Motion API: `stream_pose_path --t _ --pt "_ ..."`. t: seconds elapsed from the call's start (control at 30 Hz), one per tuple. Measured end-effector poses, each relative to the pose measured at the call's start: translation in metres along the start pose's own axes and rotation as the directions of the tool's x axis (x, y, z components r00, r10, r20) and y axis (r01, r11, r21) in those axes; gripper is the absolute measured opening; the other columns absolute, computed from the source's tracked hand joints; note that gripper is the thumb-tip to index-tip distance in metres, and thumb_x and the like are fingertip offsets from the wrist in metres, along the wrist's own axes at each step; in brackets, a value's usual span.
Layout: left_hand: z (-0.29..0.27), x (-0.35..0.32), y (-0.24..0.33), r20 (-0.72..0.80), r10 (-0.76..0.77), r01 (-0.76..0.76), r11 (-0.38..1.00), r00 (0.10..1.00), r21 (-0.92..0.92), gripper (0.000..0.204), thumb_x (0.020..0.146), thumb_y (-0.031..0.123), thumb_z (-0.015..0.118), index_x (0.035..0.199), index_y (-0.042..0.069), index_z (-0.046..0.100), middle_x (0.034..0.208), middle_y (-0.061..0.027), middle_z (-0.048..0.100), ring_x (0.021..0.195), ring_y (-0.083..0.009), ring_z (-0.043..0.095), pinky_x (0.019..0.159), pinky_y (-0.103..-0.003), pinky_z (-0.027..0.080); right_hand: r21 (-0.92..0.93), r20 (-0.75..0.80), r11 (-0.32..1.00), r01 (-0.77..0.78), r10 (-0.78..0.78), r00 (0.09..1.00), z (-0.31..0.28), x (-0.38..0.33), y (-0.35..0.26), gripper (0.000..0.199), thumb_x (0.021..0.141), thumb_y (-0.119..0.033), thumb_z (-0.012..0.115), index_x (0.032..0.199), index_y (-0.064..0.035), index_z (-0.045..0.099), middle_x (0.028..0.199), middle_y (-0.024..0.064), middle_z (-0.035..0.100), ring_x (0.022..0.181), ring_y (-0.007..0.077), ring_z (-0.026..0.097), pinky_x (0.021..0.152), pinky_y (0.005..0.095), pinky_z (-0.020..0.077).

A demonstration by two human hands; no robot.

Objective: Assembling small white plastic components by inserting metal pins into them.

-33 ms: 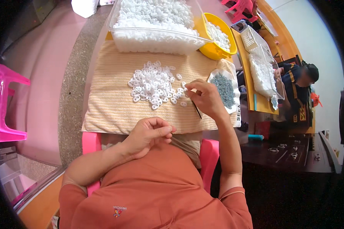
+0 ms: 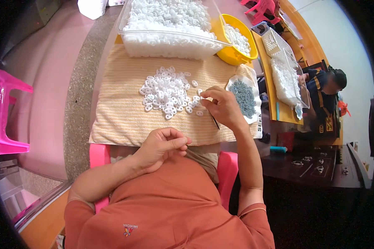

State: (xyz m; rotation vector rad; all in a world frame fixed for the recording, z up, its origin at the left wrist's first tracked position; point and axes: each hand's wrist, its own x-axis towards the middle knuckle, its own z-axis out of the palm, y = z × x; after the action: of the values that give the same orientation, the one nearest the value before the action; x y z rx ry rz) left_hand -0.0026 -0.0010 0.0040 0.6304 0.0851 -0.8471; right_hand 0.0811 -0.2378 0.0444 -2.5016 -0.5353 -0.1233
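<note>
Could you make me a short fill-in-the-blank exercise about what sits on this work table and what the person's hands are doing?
1. The small white plastic rings lie in a loose pile on a striped ____ cloth.
2. The right hand holds a thin dark ____ near the pile.
3. The round ____ plastic bowl stands beside the clear plastic tub of white pieces.
4. The left hand rests closed near the person's ____ shirt.

Missing words: yellow; stick; yellow; orange

A white bag (image 2: 92,7) is seen on the floor beyond the worktop's far left corner; no screens are seen.
</note>
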Motion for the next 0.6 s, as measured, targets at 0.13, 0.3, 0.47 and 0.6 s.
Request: stream_pose_path --t 0.13,0.3,0.47,0.6 --pt "-0.001 -0.002 0.0 -0.024 -0.012 0.012 1.0 1.0 0.001 0.01 0.088 0.008 0.064 0.096 0.003 0.062 0.095 -0.0084 0.067 0.076 -0.0134 0.065 0.069 -0.027 0.056 -0.126 0.107 0.99 -0.059 0.072 0.992 0.002 0.002 -0.013 0.019 0.079 -0.007 0.065 0.098 -0.0034 0.067 0.097 0.0118 0.064 0.084 0.0303 0.062 0.075 0.0362 0.0493" --pt "0.0 -0.002 0.002 -0.018 -0.005 0.005 1.0 1.0 0.018 0.009 0.088 0.008 0.064 0.096 0.003 0.062 0.096 -0.0088 0.067 0.077 -0.0129 0.065 0.071 -0.027 0.056 -0.154 0.171 0.987 -0.052 0.079 0.982 0.006 0.001 -0.016 0.022 0.08 -0.009 0.063 0.101 -0.0043 0.066 0.1 0.0129 0.062 0.092 0.0326 0.06 0.08 0.0387 0.0474" --pt "-0.002 -0.001 0.0 -0.015 -0.002 0.002 1.0 1.0 0.007 0.009 0.089 0.008 0.063 0.096 0.003 0.062 0.096 -0.0084 0.066 0.077 -0.0128 0.065 0.071 -0.027 0.056 -0.173 0.186 0.984 -0.042 0.074 0.98 0.009 0.0 -0.022 0.023 0.079 -0.007 0.062 0.102 -0.0049 0.066 0.101 0.0134 0.061 0.092 0.0331 0.06 0.08 0.0392 0.0475" --pt "-0.003 -0.002 -0.001 0.004 -0.009 0.009 1.0 1.0 0.0 0.009 0.088 0.008 0.063 0.095 0.003 0.062 0.095 -0.0082 0.067 0.078 -0.0124 0.064 0.071 -0.026 0.055 -0.174 0.197 0.984 -0.028 0.063 0.978 0.013 -0.003 -0.03 0.02 0.08 -0.01 0.062 0.1 -0.005 0.066 0.099 0.0135 0.061 0.091 0.0332 0.06 0.078 0.0393 0.0478"
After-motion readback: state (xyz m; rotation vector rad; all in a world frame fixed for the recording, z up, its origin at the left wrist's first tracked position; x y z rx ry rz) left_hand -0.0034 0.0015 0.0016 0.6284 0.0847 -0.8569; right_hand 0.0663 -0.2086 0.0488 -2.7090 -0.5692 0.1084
